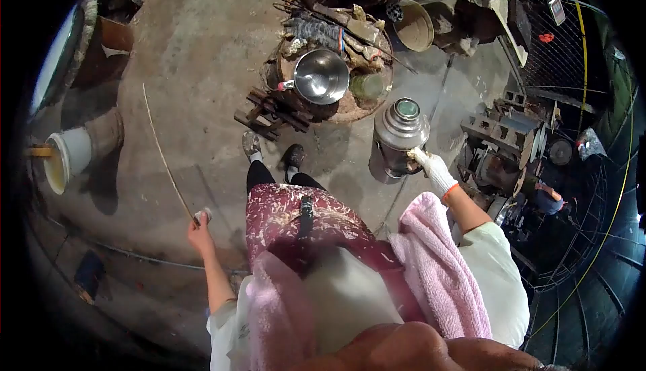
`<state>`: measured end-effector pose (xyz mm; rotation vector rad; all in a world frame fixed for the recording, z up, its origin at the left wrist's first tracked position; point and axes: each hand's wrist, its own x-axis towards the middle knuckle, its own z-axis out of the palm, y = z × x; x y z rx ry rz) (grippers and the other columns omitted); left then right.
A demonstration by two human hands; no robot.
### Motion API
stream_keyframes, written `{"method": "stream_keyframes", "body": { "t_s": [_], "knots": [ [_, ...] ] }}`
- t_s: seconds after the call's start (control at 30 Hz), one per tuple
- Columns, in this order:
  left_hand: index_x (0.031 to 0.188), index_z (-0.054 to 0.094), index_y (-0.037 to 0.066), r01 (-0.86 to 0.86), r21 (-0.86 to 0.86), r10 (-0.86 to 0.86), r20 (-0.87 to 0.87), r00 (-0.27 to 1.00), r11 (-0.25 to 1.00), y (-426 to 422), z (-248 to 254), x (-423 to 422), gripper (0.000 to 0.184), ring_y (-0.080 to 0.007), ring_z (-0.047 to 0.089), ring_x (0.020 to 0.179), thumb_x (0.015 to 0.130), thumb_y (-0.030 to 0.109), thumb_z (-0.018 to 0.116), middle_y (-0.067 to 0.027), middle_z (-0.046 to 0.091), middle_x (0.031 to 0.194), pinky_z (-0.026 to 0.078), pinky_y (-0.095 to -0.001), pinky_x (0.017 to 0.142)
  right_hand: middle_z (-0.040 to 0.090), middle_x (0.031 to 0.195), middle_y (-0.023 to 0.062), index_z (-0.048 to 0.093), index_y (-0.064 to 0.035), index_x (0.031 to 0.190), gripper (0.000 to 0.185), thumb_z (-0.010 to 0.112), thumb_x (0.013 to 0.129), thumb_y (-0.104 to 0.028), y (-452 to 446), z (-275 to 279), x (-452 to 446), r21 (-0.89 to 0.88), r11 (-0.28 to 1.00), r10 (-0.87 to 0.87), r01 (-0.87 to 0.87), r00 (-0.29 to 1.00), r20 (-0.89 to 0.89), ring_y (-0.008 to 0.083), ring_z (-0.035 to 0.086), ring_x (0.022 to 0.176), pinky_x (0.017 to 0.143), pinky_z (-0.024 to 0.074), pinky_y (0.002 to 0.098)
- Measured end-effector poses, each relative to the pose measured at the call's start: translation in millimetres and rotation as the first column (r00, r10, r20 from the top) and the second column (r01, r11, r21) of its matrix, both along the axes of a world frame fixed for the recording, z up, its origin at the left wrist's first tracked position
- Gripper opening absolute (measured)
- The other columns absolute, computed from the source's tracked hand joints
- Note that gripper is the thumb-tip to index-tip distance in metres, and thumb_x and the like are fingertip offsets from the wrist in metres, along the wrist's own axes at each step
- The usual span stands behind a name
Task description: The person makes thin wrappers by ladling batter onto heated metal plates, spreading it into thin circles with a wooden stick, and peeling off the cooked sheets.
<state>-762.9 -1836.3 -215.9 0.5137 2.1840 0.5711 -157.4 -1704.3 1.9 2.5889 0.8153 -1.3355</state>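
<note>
My bare left hand (200,235) is closed round the lower end of a long thin stick (163,149), which slants up and away to the left. A small pale thing (204,215) shows at the fingertips of that hand; its kind is unclear. On the right, my right hand (431,167), in a white glove with an orange cuff, is closed at the side of a silver metal thermos flask (402,128). The flask is upright with a greenish top. Its handle is mostly hidden by the glove, and I cannot tell whether its base touches the floor.
Ahead, a round stand (343,112) bears a steel pot (321,77), a glass jar (367,86) and tools. Wooden pieces (270,112) lie before it. A white bucket (70,155) stands left; concrete blocks (498,132) and metal parts crowd the right. Netting (552,48) hangs behind.
</note>
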Motion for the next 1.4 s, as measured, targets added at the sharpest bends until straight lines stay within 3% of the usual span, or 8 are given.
{"method": "stream_keyframes", "body": {
  "t_s": [0.07,0.17,0.27,0.4,0.63,0.83,1.03,1.4],
  "knots": [
    [0.096,0.069,0.000,-0.004,0.000,0.004,0.016,1.000,1.000,5,-3,-1,0.035,-0.0136,0.061,0.081,0.083,0.032,0.073,-0.0060,0.068,0.087,0.047,-0.0295,0.076,0.071,0.091,0.0025,0.073,-0.0075,0.101,0.039,0.058,0.092,-0.043,-28,-33,30,0.164,0.985,-0.039,0.057,0.993,-0.115,0.0127,0.063,0.081,0.076,0.0483,0.0264],
    [0.095,0.069,-0.001,-0.024,-0.005,0.025,0.057,0.998,1.000,13,-1,-3,0.033,-0.0129,0.061,0.080,0.083,0.030,0.074,-0.0052,0.068,0.086,0.047,-0.0292,0.076,0.072,0.086,0.0031,0.073,-0.0073,0.097,0.040,0.060,0.090,-0.044,-19,-17,13,0.209,0.978,0.018,0.017,0.986,-0.164,0.0122,0.064,0.078,0.074,0.0484,0.0264],
    [0.094,0.069,-0.001,-0.082,0.069,0.074,0.114,0.991,0.994,21,7,4,0.031,-0.0125,0.060,0.080,0.083,0.027,0.074,-0.0044,0.067,0.087,0.047,-0.0287,0.075,0.071,0.079,0.0047,0.074,-0.0078,0.093,0.040,0.061,0.088,-0.046,-14,-15,5,0.154,0.978,0.147,-0.141,0.989,-0.026,0.0126,0.064,0.072,0.070,0.0490,0.0277],
    [0.095,0.068,-0.002,-0.063,0.063,0.057,0.087,0.995,0.996,24,11,3,0.031,-0.0126,0.060,0.080,0.083,0.026,0.074,-0.0044,0.067,0.088,0.047,-0.0287,0.075,0.069,0.070,0.0063,0.074,-0.0096,0.088,0.044,0.060,0.085,-0.052,11,-4,-25,0.145,0.956,0.266,-0.257,0.963,-0.047,0.0170,0.064,0.062,0.062,0.0485,0.0314],
    [0.094,0.068,-0.003,-0.096,0.065,0.092,0.062,0.994,0.993,7,-1,-16,0.033,-0.0130,0.060,0.079,0.082,0.027,0.075,-0.0048,0.068,0.086,0.047,-0.0294,0.076,0.065,0.061,0.0087,0.070,-0.0079,0.069,0.056,0.053,0.085,-0.059,61,13,-101,0.031,0.936,0.348,-0.352,0.933,0.093,0.0248,0.064,0.062,0.062,0.0486,0.0353],
    [0.091,0.069,-0.002,-0.101,0.039,0.100,0.012,0.995,0.994,-25,-29,-37,0.037,-0.0136,0.060,0.076,0.082,0.033,0.075,-0.0055,0.068,0.083,0.048,-0.0303,0.074,0.063,0.059,0.0114,0.069,-0.0070,0.066,0.061,0.049,0.083,-0.063,77,3,-102,-0.154,0.871,0.483,-0.467,0.871,0.094,0.0290,0.064,0.062,0.064,0.0489,0.0376],
    [0.098,0.068,-0.004,-0.068,-0.098,0.073,0.049,0.996,0.993,-8,-9,-36,0.035,-0.0136,0.058,0.084,0.086,0.029,0.071,-0.0054,0.067,0.092,0.046,-0.0301,0.080,0.062,0.056,0.0124,0.068,-0.0062,0.064,0.064,0.048,0.081,-0.065,83,5,-106,-0.200,0.876,0.462,-0.438,0.883,0.089,0.0280,0.065,0.060,0.063,0.0492,0.0385],
    [0.098,0.069,-0.002,-0.044,-0.089,0.047,0.025,0.999,0.995,10,5,-37,0.039,-0.0142,0.058,0.081,0.084,0.035,0.072,-0.0063,0.068,0.088,0.045,-0.0301,0.078,0.063,0.057,0.0119,0.067,-0.0017,0.067,0.065,0.050,0.083,-0.062,87,5,-106,-0.162,0.905,0.405,-0.392,0.913,0.054,0.0250,0.065,0.059,0.062,0.0496,0.0350]
  ]
}}
